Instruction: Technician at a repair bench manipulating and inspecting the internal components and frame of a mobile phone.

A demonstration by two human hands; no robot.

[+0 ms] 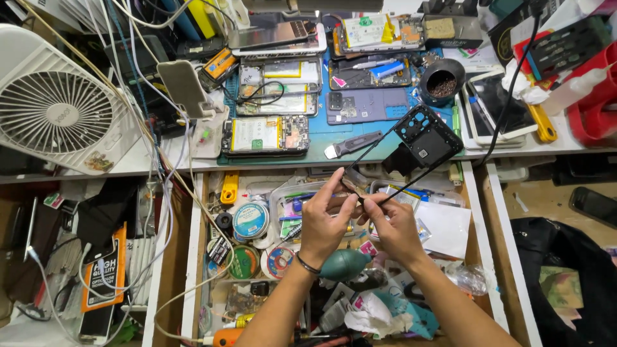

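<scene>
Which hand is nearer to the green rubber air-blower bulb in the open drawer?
Left. The left hand is directly above the green blower bulb, its wrist almost over it; the right hand sits up and to its right.

— What does the phone frame (411, 144) look like?
— A thin black rectangle, open in the middle, with a camera-hole panel at its far end.
— And its pose?
— Tilted, raised above the open drawer, near corner pinched.
</scene>
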